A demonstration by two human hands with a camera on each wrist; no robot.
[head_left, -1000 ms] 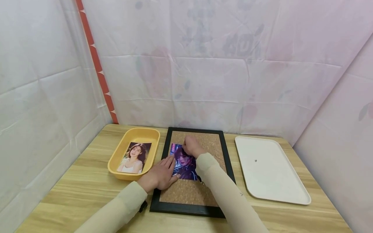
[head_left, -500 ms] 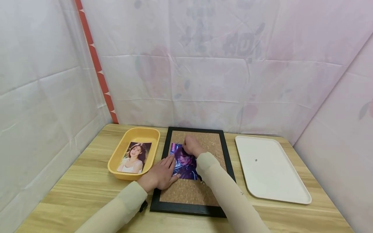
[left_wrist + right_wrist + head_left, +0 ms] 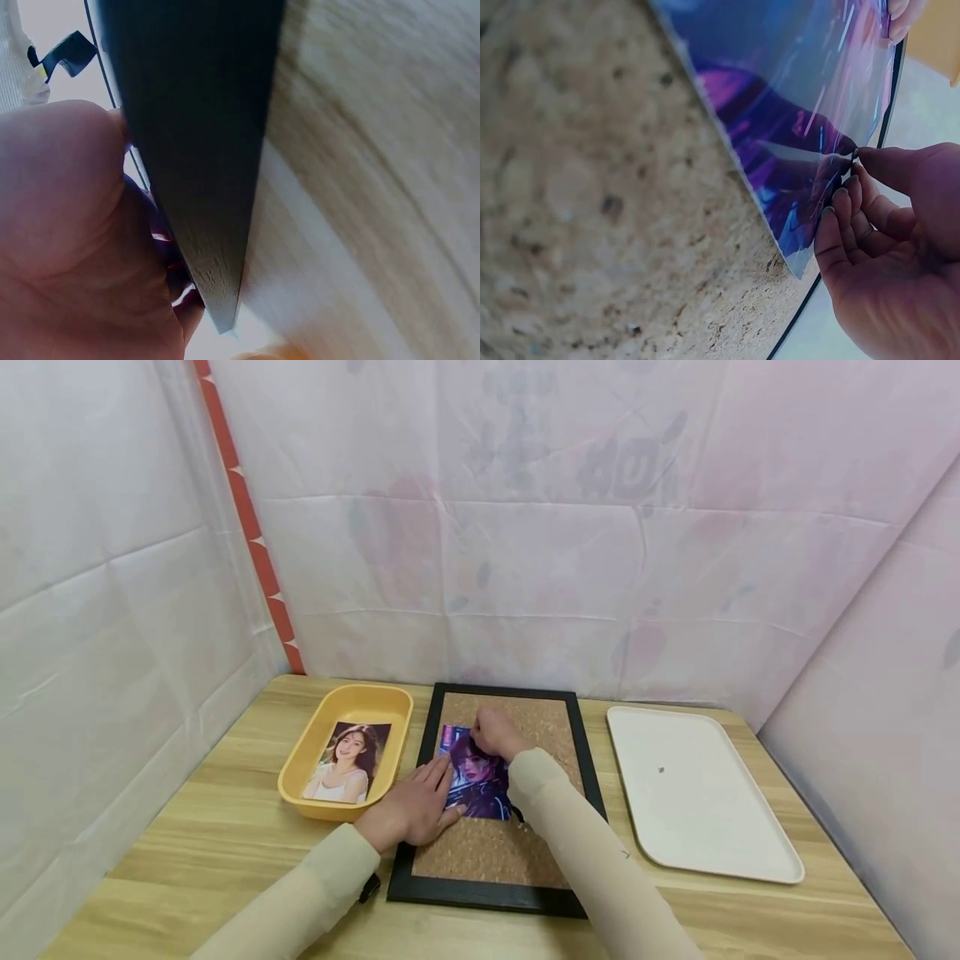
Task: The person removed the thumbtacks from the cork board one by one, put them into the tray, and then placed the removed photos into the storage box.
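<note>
A glossy purple-and-blue picture print lies on the cork board, which has a black frame. My left hand rests flat over the print's left edge and the frame, fingers spread. At the print's upper part is my right hand. In the right wrist view its thumb and curled fingers pinch a small dark pushpin against the print's surface; the pin is mostly hidden by the fingertips. The left wrist view shows the left palm beside the black frame side.
To the left stands a yellow tray with a portrait photo in it. A white tray with a small dark speck lies at the right. All rest on a wooden table; cloth walls enclose it behind and on both sides.
</note>
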